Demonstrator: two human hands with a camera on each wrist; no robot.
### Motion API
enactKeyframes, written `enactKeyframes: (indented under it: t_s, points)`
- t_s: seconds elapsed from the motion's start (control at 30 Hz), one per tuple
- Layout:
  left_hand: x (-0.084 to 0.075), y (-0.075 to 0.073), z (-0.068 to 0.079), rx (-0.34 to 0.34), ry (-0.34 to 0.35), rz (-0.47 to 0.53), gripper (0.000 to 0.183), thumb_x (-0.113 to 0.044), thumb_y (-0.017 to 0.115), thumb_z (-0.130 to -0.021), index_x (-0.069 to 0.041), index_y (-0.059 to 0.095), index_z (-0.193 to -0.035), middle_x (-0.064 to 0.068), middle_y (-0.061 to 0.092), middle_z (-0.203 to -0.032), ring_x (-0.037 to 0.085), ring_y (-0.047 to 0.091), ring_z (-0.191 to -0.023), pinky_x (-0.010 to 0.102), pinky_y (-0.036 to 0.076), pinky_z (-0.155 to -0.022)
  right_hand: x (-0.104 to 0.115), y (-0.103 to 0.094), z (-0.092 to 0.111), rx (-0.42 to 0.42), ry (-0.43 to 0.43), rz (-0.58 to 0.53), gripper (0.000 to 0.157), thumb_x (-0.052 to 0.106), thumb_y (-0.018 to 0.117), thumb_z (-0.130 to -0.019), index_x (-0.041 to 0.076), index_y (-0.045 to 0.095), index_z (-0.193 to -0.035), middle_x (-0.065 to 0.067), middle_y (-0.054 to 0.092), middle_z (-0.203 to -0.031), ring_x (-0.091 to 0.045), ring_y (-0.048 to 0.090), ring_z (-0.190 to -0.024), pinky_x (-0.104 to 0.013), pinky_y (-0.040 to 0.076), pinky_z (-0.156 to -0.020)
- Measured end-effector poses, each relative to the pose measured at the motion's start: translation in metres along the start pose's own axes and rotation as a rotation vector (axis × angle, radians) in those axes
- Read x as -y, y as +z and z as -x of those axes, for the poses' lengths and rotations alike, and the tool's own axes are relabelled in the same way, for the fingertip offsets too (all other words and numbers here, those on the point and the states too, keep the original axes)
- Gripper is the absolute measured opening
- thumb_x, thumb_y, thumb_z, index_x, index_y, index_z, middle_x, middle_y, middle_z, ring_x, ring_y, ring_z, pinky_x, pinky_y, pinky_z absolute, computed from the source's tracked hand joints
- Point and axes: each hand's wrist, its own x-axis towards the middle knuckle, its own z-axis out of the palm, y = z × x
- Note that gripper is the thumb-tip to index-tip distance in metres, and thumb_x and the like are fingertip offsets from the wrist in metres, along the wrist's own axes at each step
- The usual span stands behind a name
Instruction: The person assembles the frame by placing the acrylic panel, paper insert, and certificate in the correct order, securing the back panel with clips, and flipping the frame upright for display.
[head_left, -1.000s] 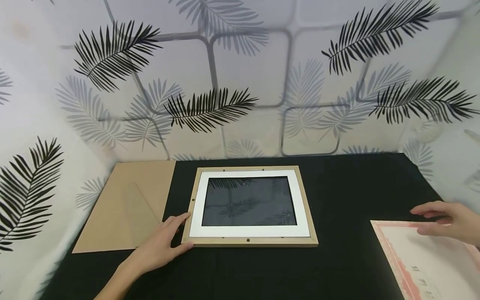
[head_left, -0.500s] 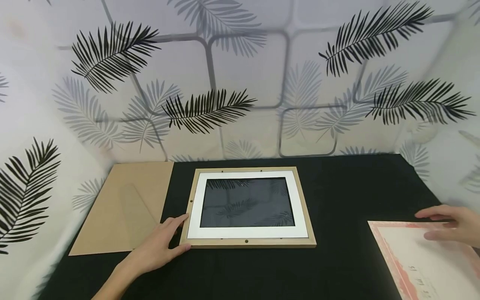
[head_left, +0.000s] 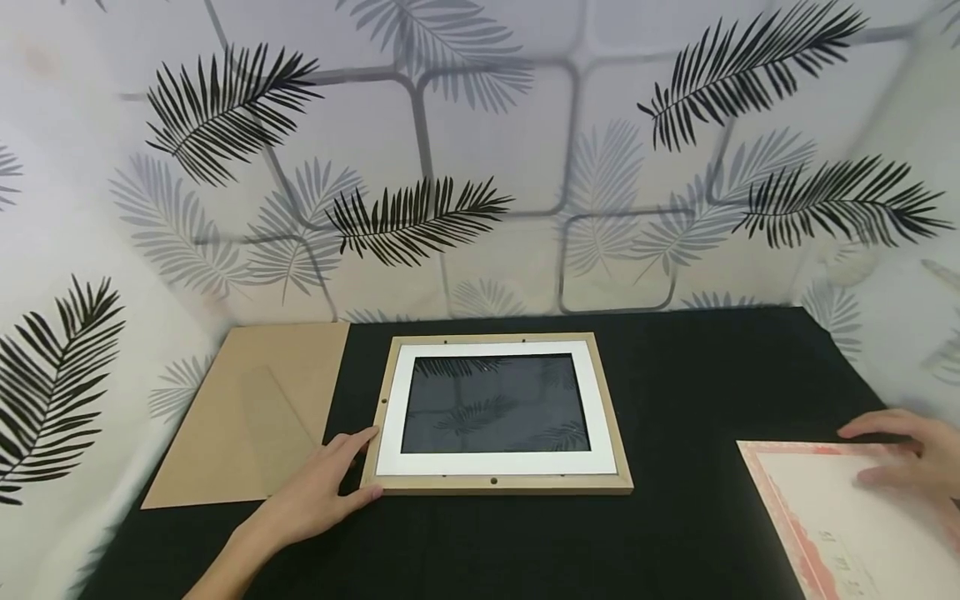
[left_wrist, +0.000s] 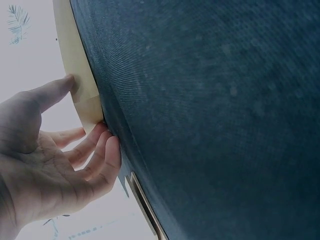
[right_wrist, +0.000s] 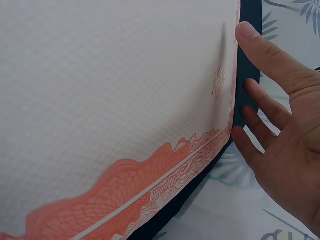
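A light wooden picture frame (head_left: pixel 492 487) lies face down or up, I cannot tell, on the black cloth in the head view. Inside it sits a white mat (head_left: pixel 495 464) around a dark, reflecting opening (head_left: pixel 495 404). My left hand (head_left: pixel 318 492) holds the frame's near left corner, thumb on the front side and fingers against the left side. At the right lies a pale certificate sheet (head_left: pixel 832 508) with a pink ornamental border. Over its far part hovers my right hand (head_left: pixel 918 454), fingers loosely spread; in the right wrist view the thumb is by the sheet's edge, contact unclear.
A brown backing board (head_left: pixel 217 417) lies on the left of the black cloth (head_left: pixel 690 392), with a faint triangular sheen on it. Leaf-patterned white curtain (head_left: pixel 495 275) closes off the back and sides.
My right hand has shifted slightly to the right over the certificate. My left hand stays at the frame's corner, and the frame has not moved on the cloth.
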Motion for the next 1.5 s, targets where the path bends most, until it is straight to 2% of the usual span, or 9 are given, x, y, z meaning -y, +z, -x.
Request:
enactKeyframes:
  t_s: [0.17,0.3,0.5,0.63,0.87,1.1,1.2,1.37,1.5]
  points:
    - [-0.001,0.0,0.001,0.003,-0.015,-0.005,0.078,-0.033,0.079,-0.091,-0.003,0.042,-0.153,0.019,0.053,-0.137,0.031,0.059,-0.11,0.051,0.052,-0.09,-0.001,0.002,0.0,-0.005,-0.019,-0.056,0.052,0.002,0.098,-0.054,0.012,0.076,-0.101,0.032,0.054,-0.107,0.014,0.042,-0.095,-0.012,0.047,-0.06]
    - [0.0,0.0,0.001,0.002,-0.018,-0.01,0.077,-0.032,0.08,-0.091,-0.003,0.042,-0.152,0.017,0.054,-0.135,0.03,0.06,-0.108,0.05,0.053,-0.089,-0.003,0.002,-0.001,0.014,0.025,-0.016,0.05,0.009,0.099,-0.056,0.011,0.077,-0.101,0.03,0.053,-0.106,0.014,0.039,-0.095,-0.014,0.043,-0.061]
    - [0.0,0.001,0.002,0.003,-0.02,-0.003,0.077,-0.032,0.08,-0.091,-0.004,0.043,-0.152,0.016,0.055,-0.133,0.029,0.06,-0.107,0.049,0.053,-0.087,-0.007,0.001,-0.005,0.121,0.145,0.029,0.048,0.024,0.098,-0.062,0.01,0.077,-0.103,0.001,0.053,-0.111,0.014,0.031,-0.095,-0.013,0.038,-0.068]
    - [0.0,0.001,0.002,0.001,-0.018,-0.002,0.077,-0.031,0.08,-0.091,-0.004,0.042,-0.152,0.016,0.055,-0.133,0.03,0.06,-0.107,0.049,0.053,-0.088,-0.007,0.002,-0.006,0.118,0.152,0.043,0.047,0.024,0.099,-0.059,0.013,0.077,-0.099,0.001,0.055,-0.107,0.013,0.032,-0.093,-0.014,0.038,-0.068]
    - [0.0,0.001,0.002,-0.003,-0.014,-0.006,0.077,-0.031,0.08,-0.09,-0.003,0.043,-0.152,0.016,0.056,-0.133,0.03,0.061,-0.106,0.049,0.053,-0.088,0.0,0.002,-0.009,0.114,0.105,0.073,0.045,0.019,0.1,-0.056,0.017,0.075,-0.093,0.013,0.053,-0.104,0.013,0.033,-0.092,-0.014,0.037,-0.068]
    - [-0.001,0.0,0.002,0.006,-0.009,0.0,0.077,-0.032,0.08,-0.09,-0.004,0.043,-0.151,0.015,0.055,-0.132,0.03,0.061,-0.106,0.049,0.053,-0.087,-0.001,0.004,-0.017,0.025,-0.095,0.118,0.053,0.01,0.101,-0.046,0.024,0.066,-0.083,0.021,0.056,-0.09,0.003,0.044,-0.088,-0.011,0.032,-0.073]
    - [-0.002,-0.001,0.002,0.007,-0.009,0.002,0.077,-0.032,0.08,-0.09,-0.004,0.043,-0.151,0.016,0.055,-0.133,0.03,0.061,-0.106,0.048,0.053,-0.086,0.001,0.001,-0.02,0.098,-0.035,0.111,0.049,0.008,0.099,-0.053,0.022,0.064,-0.084,0.018,0.055,-0.087,0.0,0.046,-0.082,-0.013,0.034,-0.071]
    - [-0.002,0.0,0.0,0.007,-0.012,0.001,0.077,-0.031,0.08,-0.09,-0.003,0.042,-0.152,0.016,0.055,-0.134,0.031,0.061,-0.108,0.049,0.053,-0.088,0.008,-0.001,-0.025,0.267,0.141,0.045,0.033,0.004,0.089,-0.071,0.014,0.063,-0.088,0.01,0.054,-0.082,-0.003,0.047,-0.072,-0.022,0.042,-0.062]
    - [-0.001,-0.001,0.0,0.008,-0.009,0.006,0.078,-0.031,0.08,-0.09,-0.003,0.042,-0.152,0.018,0.054,-0.135,0.032,0.061,-0.109,0.05,0.053,-0.088,0.012,-0.005,-0.031,0.342,0.201,-0.009,0.021,0.004,0.083,-0.08,0.007,0.067,-0.093,0.007,0.059,-0.082,-0.005,0.05,-0.07,-0.025,0.047,-0.062]
